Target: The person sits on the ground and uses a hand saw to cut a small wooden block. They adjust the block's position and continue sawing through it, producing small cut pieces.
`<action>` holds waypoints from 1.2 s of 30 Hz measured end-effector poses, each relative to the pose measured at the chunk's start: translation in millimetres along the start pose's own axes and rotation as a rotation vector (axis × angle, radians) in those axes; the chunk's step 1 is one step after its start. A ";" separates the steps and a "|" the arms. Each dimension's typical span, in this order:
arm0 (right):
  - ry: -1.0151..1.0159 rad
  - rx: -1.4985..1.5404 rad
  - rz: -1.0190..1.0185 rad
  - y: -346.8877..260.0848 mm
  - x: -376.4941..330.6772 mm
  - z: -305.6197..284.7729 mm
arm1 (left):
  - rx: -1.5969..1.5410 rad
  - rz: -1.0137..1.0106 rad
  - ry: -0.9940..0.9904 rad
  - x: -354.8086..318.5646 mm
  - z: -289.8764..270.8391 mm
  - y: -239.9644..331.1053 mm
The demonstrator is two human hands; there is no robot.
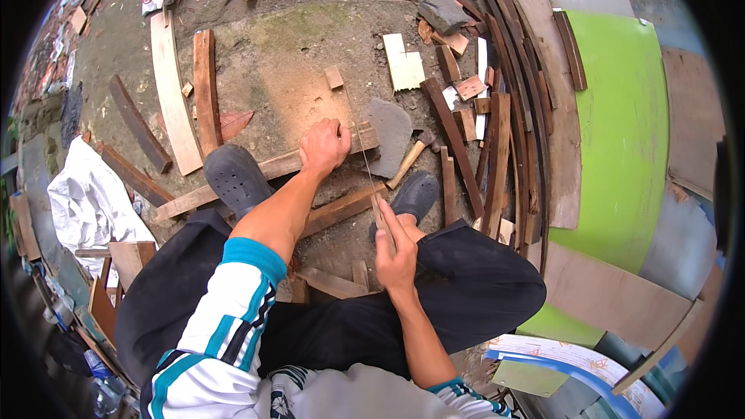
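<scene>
My left hand (324, 145) is closed over a long wooden plank (281, 165), near its right end, and presses it down. The plank slants across the ground, in front of my left shoe. In my right hand (396, 254) is the wooden handle of a handsaw (382, 213). Seen nearly edge-on, its thin blade crosses the plank just right of my left hand and points away from me. Beneath and nearer lies a second wood piece (341, 210). Pale sawdust (299, 101) covers the ground beyond the plank, where a small wood block (334, 77) lies.
A hammer (411, 158) lies by a flat grey stone (388, 136), close to my right shoe (417, 192). Long dark wood strips (520, 70) pile up on the right, before a green panel (621, 140). At left are loose planks (174, 93) and a white cloth (93, 194).
</scene>
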State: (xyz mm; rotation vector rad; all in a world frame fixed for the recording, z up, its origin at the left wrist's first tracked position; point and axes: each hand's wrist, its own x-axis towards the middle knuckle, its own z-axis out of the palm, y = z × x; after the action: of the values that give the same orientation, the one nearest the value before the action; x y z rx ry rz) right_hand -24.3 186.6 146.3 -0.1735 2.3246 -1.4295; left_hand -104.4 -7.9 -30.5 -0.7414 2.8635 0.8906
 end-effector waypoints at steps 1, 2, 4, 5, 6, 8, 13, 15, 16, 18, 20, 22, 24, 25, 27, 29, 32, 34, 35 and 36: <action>0.033 0.017 -0.049 7.1 25.6 13.9 | -0.002 0.007 -0.018 -0.3 1.1 1.2; 0.001 0.059 0.029 9.2 52.0 21.9 | -0.005 0.012 -0.030 1.6 1.6 1.2; 0.024 0.070 0.093 15.6 74.4 31.9 | 0.018 0.006 -0.047 1.3 -1.5 4.8; 0.013 0.044 0.097 12.2 76.3 30.4 | 0.023 0.012 -0.037 1.6 -3.4 5.0; 0.015 0.053 0.070 7.9 64.1 29.0 | 0.027 0.015 -0.029 0.8 -4.7 1.2; 0.003 0.056 0.009 -1.7 14.6 9.0 | 0.029 -0.001 -0.022 0.0 -4.5 0.1; -0.010 0.000 -0.022 8.8 9.6 13.0 | 0.031 -0.003 -0.016 -0.6 -3.2 0.5; -0.026 -0.060 0.063 11.1 58.7 31.1 | 0.018 0.030 -0.012 -1.2 0.8 2.6; -0.019 -0.042 0.060 12.4 74.9 37.5 | 0.020 0.033 -0.004 -0.2 -0.6 1.7; -0.038 0.030 0.095 3.6 65.0 24.4 | 0.023 0.031 0.018 -2.3 -0.5 2.6; 0.008 0.080 0.029 -3.9 28.5 13.7 | 0.027 0.046 0.011 -2.3 -1.5 0.2; -0.047 0.031 0.072 -19.3 -19.9 -10.4 | 0.038 0.069 -0.021 -1.9 -2.2 -2.6; -0.031 0.032 0.048 -17.7 -17.8 -9.1 | 0.050 0.050 -0.015 1.1 -2.4 0.6; -0.019 0.029 0.039 -18.0 -19.0 -7.3 | 0.052 0.043 -0.015 -0.6 -1.1 1.7; 0.027 0.038 0.007 2.1 32.4 18.9 | 0.033 0.054 0.006 -1.8 0.0 1.5; 0.089 0.052 -0.019 24.0 80.2 36.5 | 0.033 0.075 0.007 0.5 1.6 8.0; 0.004 0.037 0.092 8.6 70.0 29.7 | 0.061 0.071 -0.021 0.5 0.8 0.0; -0.030 0.055 0.103 -11.0 15.8 10.7 | 0.025 0.074 -0.024 0.5 -2.8 -0.8; -0.030 0.040 0.086 -16.8 -5.9 1.4 | 0.042 0.078 -0.028 0.9 -3.2 0.8; -0.014 0.063 0.087 -21.3 -13.0 -3.7 | 0.062 0.082 -0.034 -2.5 -2.4 1.6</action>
State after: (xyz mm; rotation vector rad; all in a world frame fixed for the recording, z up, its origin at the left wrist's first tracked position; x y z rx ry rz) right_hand -16.1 183.8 170.1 -0.0632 2.2442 -1.4510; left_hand -102.7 -7.0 -27.2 -0.6002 2.8954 0.8115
